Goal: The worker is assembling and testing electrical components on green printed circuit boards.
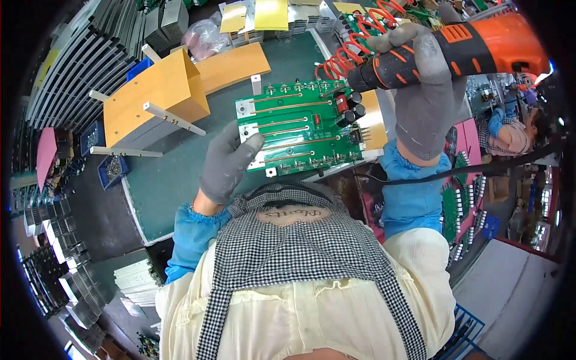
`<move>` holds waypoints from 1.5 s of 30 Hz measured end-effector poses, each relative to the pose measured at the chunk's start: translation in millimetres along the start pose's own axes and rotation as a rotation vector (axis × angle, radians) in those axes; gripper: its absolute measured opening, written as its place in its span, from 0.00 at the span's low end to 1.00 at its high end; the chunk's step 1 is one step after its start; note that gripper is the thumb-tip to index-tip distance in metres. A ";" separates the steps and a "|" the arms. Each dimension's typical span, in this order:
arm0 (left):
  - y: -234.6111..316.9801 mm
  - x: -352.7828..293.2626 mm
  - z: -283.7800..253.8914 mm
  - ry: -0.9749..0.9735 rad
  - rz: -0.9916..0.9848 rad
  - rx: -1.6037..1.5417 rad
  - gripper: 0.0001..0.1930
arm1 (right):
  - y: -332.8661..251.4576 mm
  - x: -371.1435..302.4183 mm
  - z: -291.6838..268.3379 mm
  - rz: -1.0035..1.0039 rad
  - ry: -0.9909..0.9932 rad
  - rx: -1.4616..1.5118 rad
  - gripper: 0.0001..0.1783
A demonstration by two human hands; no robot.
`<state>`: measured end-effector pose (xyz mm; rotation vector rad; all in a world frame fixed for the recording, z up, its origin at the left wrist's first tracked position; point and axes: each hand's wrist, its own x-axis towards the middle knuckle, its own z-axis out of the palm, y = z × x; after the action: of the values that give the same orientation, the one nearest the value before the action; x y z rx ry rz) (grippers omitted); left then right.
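Observation:
A green circuit board (pixel 288 137) with bare copper-coloured strips lies level in front of me. My left hand (pixel 227 161), in a grey glove, grips its left edge with the thumb on top. In my right hand (pixel 425 75), also gloved, is an orange and black power screwdriver (pixel 474 45), held nearly flat and pointing left. The bit reaches over the board's upper right part, beside the black capacitors (pixel 354 109). Whether the bit touches a screw there, I cannot tell. Fingers hide part of the screwdriver's body.
An orange-yellow box (pixel 153 96) with white posts stands left on the green table (pixel 171 195). Small blue bins (pixel 113 171) of hardware sit beyond it. A red coiled hose (pixel 354 45) hangs behind the board, and a black cable (pixel 474 168) crosses my right forearm. Another person (pixel 507 132) works far right.

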<state>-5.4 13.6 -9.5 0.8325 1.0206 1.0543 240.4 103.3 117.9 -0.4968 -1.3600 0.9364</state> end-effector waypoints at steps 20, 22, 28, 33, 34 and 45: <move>-2.6 0.6 -3.4 -0.017 0.043 0.020 0.21 | -2.4 19.3 36.8 0.277 0.128 -0.199 0.35; 2.9 2.0 -0.6 -0.065 0.031 0.033 0.22 | 50.9 32.9 3.8 -0.198 -0.393 0.707 0.33; 3.0 0.1 0.6 -0.017 0.041 0.026 0.21 | -21.7 23.1 49.9 0.351 0.157 -0.221 0.33; 3.1 -1.0 -1.1 -0.017 0.026 0.063 0.22 | -26.9 26.5 56.6 0.408 0.162 -0.195 0.34; 2.7 -1.6 -0.9 -0.014 0.023 0.058 0.22 | -25.4 26.7 55.3 0.388 0.148 -0.194 0.33; -43.1 -1.6 -74.3 -0.222 0.042 -0.857 0.24 | -36.5 32.9 -32.9 -0.168 -0.304 0.133 0.33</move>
<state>-63.5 4.5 -72.1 0.2511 0.2918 1.2538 280.1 115.9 159.9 -0.1378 -1.5732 0.9823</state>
